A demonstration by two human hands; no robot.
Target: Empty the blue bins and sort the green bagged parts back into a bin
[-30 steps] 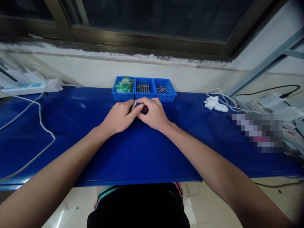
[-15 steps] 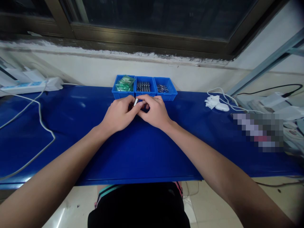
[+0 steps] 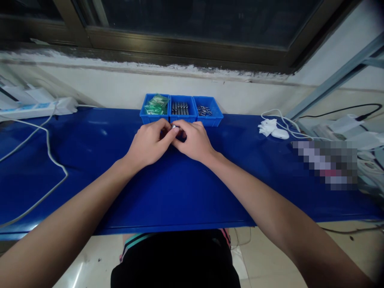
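My left hand point(image 3: 151, 140) and my right hand point(image 3: 193, 138) meet over the blue table point(image 3: 177, 192), just in front of three blue bins. Pinched between the fingertips of both hands is a small white piece point(image 3: 174, 127); most of it is hidden by the fingers, so its kind cannot be made out. Green-and-clear plastic packets fill the left bin point(image 3: 150, 119). Dark grey cylindrical parts stand in a row in the middle bin point(image 3: 183, 119). Small shiny metal pieces lie in the right bin point(image 3: 214, 120).
On the left are a white power strip point(image 3: 57, 107) and a loose white cable point(image 3: 51, 152). Crumpled tissue point(image 3: 268, 127) and a white oval case point(image 3: 280, 134) lie to the right, near cables and a blurred-out object point(image 3: 330, 164). A wall with a window rises behind the bins.
The white piece has turned or sunk between the fingers, and less of it shows now. Both hands stay together in nearly the same place.
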